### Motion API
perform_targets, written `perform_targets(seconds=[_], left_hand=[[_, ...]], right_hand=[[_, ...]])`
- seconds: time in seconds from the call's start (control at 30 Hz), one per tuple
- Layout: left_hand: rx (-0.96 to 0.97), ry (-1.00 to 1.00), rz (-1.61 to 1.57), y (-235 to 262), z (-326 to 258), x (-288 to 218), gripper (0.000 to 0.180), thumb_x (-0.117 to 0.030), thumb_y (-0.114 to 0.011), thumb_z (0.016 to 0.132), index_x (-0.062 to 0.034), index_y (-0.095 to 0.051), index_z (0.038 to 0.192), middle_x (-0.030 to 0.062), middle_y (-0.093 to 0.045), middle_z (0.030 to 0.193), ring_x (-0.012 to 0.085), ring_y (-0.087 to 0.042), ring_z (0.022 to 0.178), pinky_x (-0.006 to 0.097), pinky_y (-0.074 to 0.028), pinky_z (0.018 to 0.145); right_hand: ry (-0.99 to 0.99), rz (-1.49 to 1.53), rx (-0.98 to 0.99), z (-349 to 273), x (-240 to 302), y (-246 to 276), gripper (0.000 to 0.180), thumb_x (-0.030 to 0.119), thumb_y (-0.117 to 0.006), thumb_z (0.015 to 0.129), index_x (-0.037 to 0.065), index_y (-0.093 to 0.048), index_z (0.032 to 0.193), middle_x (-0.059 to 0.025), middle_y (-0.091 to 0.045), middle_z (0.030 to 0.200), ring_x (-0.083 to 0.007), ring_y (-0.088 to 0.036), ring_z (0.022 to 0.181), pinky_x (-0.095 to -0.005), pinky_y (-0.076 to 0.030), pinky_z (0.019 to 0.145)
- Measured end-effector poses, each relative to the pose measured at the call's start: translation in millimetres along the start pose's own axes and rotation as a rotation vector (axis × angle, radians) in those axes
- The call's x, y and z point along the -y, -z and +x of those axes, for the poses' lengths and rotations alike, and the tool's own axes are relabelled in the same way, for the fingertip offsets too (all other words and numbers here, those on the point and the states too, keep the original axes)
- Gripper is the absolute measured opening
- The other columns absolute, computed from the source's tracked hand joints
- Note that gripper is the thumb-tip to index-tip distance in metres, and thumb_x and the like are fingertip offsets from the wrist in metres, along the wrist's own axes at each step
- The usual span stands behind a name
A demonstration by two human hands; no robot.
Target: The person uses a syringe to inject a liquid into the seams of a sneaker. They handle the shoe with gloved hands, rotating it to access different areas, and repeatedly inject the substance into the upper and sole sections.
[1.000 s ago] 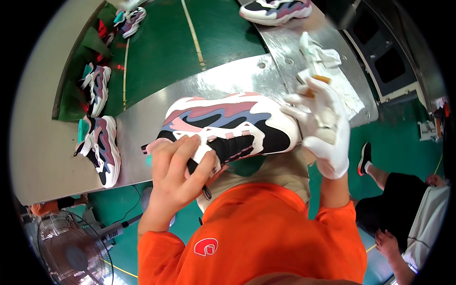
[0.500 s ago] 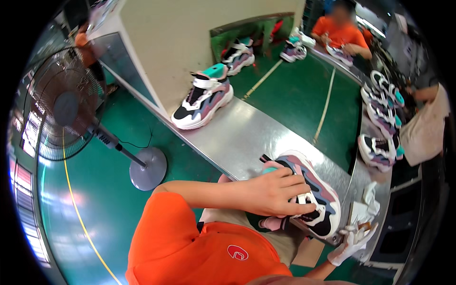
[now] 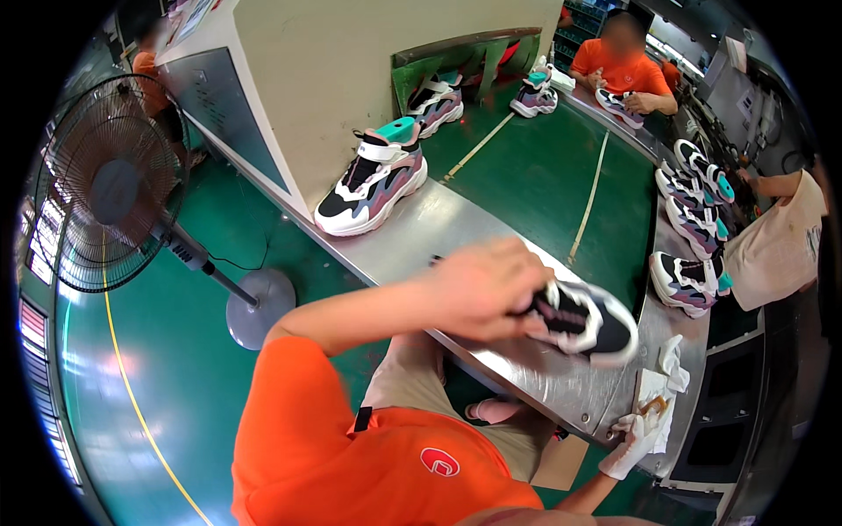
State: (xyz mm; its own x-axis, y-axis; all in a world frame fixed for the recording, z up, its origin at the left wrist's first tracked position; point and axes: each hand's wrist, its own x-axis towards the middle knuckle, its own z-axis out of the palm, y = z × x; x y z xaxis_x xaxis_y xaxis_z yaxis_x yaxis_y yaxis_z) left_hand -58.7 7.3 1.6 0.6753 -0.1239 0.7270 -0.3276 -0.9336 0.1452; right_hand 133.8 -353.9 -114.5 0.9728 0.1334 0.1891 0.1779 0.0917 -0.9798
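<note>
My bare left hand (image 3: 491,285) grips a black, white and mauve sneaker (image 3: 583,324) over the metal bench edge. Fingers curl around its collar, and the toe points right, toward me; motion smears both, and the hand covers the heel. At the lower right, my gloved right hand (image 3: 636,443) rests at a white cloth pad (image 3: 651,386), fingers bent at the near end of a small amber-brown item (image 3: 654,406). What kind of item it is, I cannot make out.
A finished-looking sneaker (image 3: 373,184) stands on the metal ledge (image 3: 438,228), left. Several more line the right side (image 3: 688,280) of the green belt (image 3: 561,167). A person in orange (image 3: 618,74) handles a shoe at the far end. A floor fan (image 3: 114,188) stands left.
My left hand has lifted and turned the sneaker, so its top and toe now face up instead of its side. The right hand's spread fingers have drawn in near the amber-brown item.
</note>
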Motion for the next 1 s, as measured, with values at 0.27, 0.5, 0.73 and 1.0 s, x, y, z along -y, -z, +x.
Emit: perform_targets(seconds=[0.27,0.5,0.73,1.0], left_hand=[[-0.012,0.322,0.507,88.5,2.2,46.6,0.045,-0.026,-0.081,0.07,-0.0048,-0.06,0.104,0.0093,-0.06,0.075,0.0297,-0.061,0.071,0.039,-0.048,0.062],[-0.013,0.542,0.692,135.7,3.5,58.1,0.049,-0.038,-0.078,0.073,-0.0069,-0.061,0.107,0.0129,-0.062,0.077,0.0334,-0.063,0.074,0.04,-0.05,0.065],[-0.029,0.976,0.895,186.5,48.7,109.7,0.068,-0.057,-0.068,0.076,-0.0043,-0.059,0.118,0.0209,-0.069,0.095,0.0381,-0.068,0.089,0.042,-0.052,0.079],[-0.109,0.301,1.688,157.4,19.5,166.2,0.045,-0.045,-0.069,0.079,-0.0086,-0.065,0.105,0.0109,-0.061,0.112,0.0268,-0.057,0.101,0.044,-0.05,0.079]], right_hand=[[-0.039,-0.073,0.009,-7.5,1.0,-30.3,0.093,-0.009,-0.057,0.069,0.004,-0.02,0.153,-0.0159,-0.039,0.143,-0.0193,-0.049,0.112,-0.0271,-0.042,0.086],[0.045,-0.105,0.047,3.6,-57.6,-12.7,0.092,-0.016,-0.053,0.075,0.005,-0.013,0.155,-0.0156,-0.026,0.157,-0.0231,-0.042,0.13,-0.027,-0.039,0.097],[0.045,-0.078,0.013,5.2,-37.6,-18.8,0.092,-0.014,-0.057,0.074,0.003,-0.016,0.154,-0.0147,-0.029,0.155,-0.0223,-0.043,0.123,-0.0257,-0.037,0.096],[0.029,-0.069,-0.007,-1.5,-13.9,-35.9,0.094,-0.006,-0.06,0.065,0.001,-0.023,0.151,-0.0124,-0.032,0.151,-0.027,-0.04,0.13,-0.0342,-0.031,0.108]])
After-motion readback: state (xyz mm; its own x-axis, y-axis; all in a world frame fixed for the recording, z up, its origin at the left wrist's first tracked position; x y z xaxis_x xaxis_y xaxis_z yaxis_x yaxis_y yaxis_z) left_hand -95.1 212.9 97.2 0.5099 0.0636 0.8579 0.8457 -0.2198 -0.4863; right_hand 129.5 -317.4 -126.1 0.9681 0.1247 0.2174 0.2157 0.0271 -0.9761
